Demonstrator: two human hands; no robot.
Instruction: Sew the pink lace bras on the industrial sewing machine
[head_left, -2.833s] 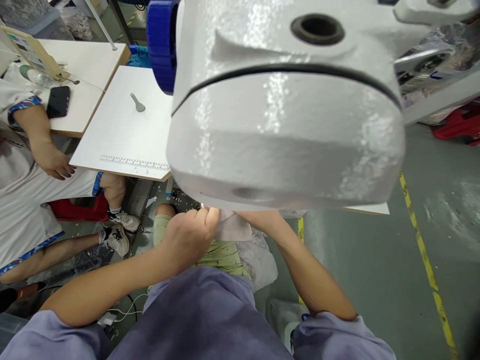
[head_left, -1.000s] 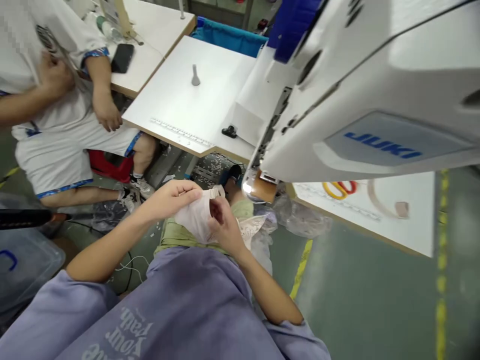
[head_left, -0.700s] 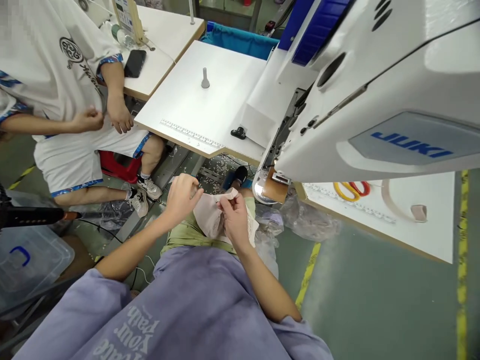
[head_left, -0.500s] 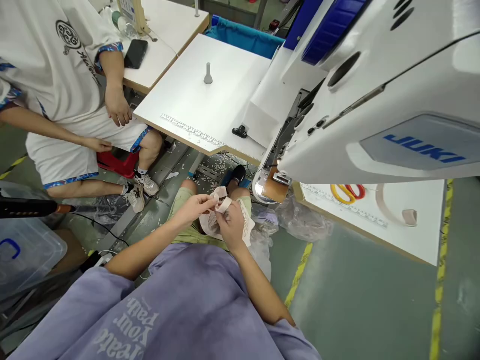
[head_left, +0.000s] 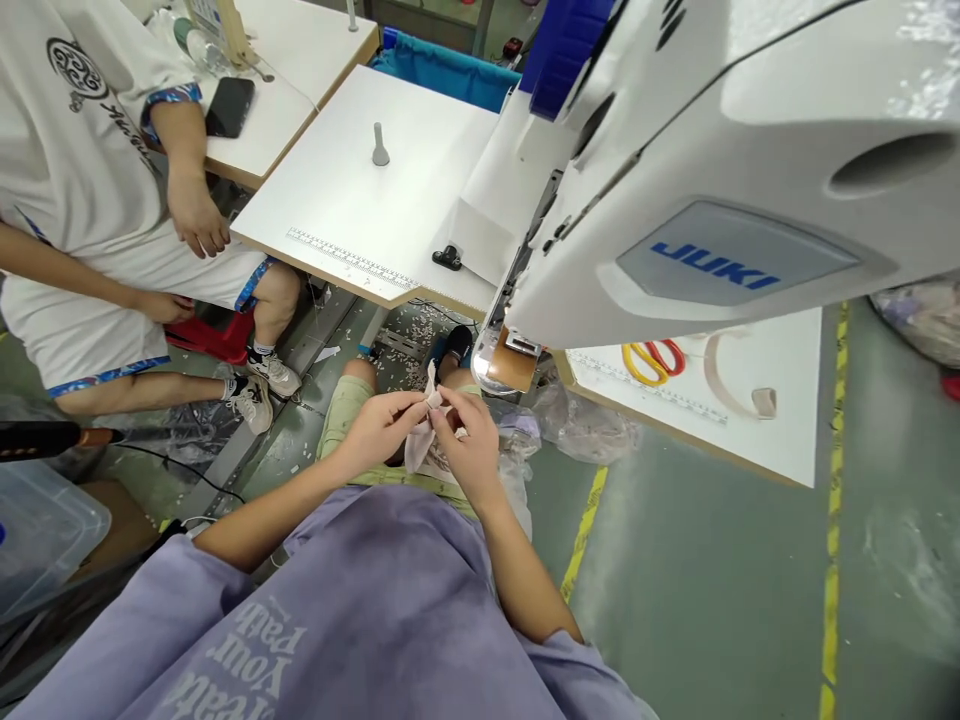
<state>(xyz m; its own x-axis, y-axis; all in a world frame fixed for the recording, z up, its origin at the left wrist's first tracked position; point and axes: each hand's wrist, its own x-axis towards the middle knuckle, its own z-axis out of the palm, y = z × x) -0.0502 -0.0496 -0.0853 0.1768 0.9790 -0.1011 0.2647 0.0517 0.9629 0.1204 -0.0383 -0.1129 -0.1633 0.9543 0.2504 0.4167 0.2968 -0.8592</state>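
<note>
Over my lap, my left hand (head_left: 388, 428) and my right hand (head_left: 468, 440) meet with their fingertips pinched on a pale pinkish fabric piece (head_left: 418, 447). A narrow end of it sticks up between the fingers, and the rest hangs down between the hands. My fingers cover part of it, so its full shape does not show. Just ahead and to the right of my right hand is the rounded metal end of a white sewing machine (head_left: 675, 230) marked JUKI, with an orange-brown plate (head_left: 504, 366) at its tip.
A white table (head_left: 360, 190) with a printed ruler and a grey peg stands ahead. At right, another tabletop (head_left: 780, 440) holds yellow-and-red-handled scissors (head_left: 652, 360) and a beige strip (head_left: 720, 375). A co-worker (head_left: 97, 180) sits at left. Plastic bags (head_left: 585, 420) lie below the machine.
The fabric loop that stood open between my hands is now pinched together into a narrow upright end. My hands have come closer together. The view has shifted to the right.
</note>
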